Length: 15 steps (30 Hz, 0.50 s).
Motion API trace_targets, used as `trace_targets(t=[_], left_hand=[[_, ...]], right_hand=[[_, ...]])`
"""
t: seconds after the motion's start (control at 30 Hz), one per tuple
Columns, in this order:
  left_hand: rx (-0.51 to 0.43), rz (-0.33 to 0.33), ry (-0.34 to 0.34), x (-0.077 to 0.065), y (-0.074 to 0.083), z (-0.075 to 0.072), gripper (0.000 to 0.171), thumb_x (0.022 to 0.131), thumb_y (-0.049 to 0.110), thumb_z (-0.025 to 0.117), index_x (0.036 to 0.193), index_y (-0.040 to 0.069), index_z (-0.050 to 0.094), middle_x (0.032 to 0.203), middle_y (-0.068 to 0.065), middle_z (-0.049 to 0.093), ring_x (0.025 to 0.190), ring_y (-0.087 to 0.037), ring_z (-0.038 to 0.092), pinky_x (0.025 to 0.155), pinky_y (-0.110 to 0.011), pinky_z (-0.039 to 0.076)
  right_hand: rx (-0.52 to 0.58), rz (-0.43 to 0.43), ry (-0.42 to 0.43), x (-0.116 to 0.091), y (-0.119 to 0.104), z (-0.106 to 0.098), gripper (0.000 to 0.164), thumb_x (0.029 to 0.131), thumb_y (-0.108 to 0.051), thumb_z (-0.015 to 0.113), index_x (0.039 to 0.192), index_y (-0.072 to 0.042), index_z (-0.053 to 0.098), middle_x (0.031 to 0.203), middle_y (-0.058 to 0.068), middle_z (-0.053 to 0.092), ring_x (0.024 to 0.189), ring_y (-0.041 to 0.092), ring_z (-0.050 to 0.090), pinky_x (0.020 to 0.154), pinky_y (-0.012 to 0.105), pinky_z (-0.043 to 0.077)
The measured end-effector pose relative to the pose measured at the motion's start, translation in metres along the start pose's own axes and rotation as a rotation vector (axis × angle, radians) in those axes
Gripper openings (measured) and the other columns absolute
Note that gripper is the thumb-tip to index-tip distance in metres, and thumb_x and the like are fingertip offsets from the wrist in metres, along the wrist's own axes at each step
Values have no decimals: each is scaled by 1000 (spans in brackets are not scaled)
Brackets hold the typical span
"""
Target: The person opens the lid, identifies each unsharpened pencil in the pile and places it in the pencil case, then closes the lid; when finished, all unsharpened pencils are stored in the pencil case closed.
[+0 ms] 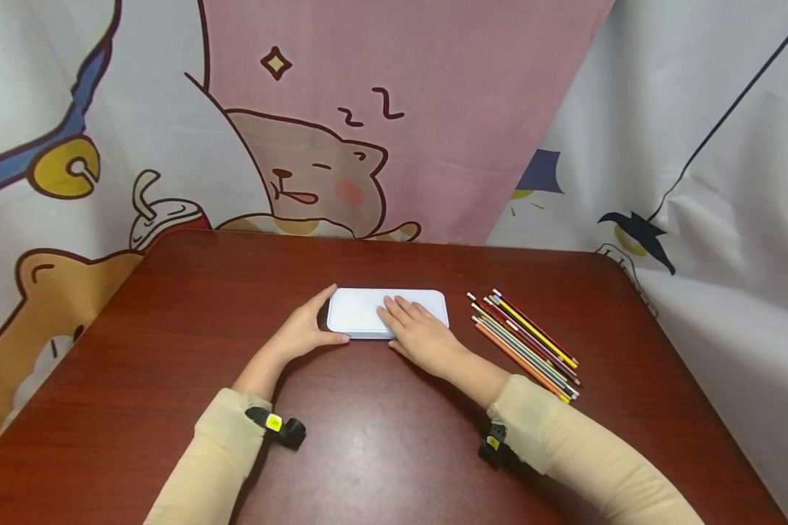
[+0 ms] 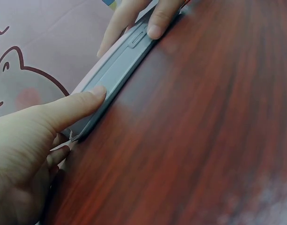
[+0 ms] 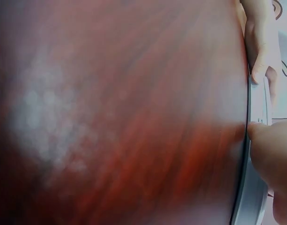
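A flat white pencil case [image 1: 357, 312] with rounded corners lies lengthwise on the table. My left hand [image 1: 300, 332] grips its left end, thumb along the front side and the other fingers around the far corner. In the left wrist view, the case's grey side [image 2: 116, 70] shows a small raised latch-like rectangle beside the right thumb. Across the right part of the lid rests my right hand [image 1: 427, 341], its fingers straight and its thumb at the front edge. The right wrist view has the right hand [image 3: 276, 150] close up, with the left hand [image 3: 262, 42] beyond it.
Several pencils [image 1: 525, 346] of different colours lie in a loose, slanted bundle right of the case, close to the right forearm. The dark red wooden table [image 1: 368, 423] ends at a printed curtain [image 1: 433, 146] behind. Each wrist carries a small black camera.
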<state>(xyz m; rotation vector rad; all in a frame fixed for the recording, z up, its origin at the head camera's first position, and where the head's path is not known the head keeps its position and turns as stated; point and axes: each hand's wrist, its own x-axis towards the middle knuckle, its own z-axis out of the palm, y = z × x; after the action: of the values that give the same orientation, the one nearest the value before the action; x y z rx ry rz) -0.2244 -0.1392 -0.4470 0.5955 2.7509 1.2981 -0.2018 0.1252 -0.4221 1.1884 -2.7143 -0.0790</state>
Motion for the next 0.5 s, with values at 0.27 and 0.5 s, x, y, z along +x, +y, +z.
trace_targets(t=[0.27,0.5], left_hand=[[13,-9,0,-1,2,0,101,71,25,86,149,1,28,148,-22,34,136,-35,31,108,-48,26],[22,-10,-2,-1,0,0,99,72,26,85,150,2,27,149,-21,33,136,-34,31,108,-48,26]], right_hand=[[-135,-31,47,2,-4,1,51,97,-22,57,142,-3,43,144,17,43,132,32,39,104,43,34],[-256,-85,130,1,-6,1,43,97,-12,54,138,1,48,138,19,49,126,33,47,98,42,41]])
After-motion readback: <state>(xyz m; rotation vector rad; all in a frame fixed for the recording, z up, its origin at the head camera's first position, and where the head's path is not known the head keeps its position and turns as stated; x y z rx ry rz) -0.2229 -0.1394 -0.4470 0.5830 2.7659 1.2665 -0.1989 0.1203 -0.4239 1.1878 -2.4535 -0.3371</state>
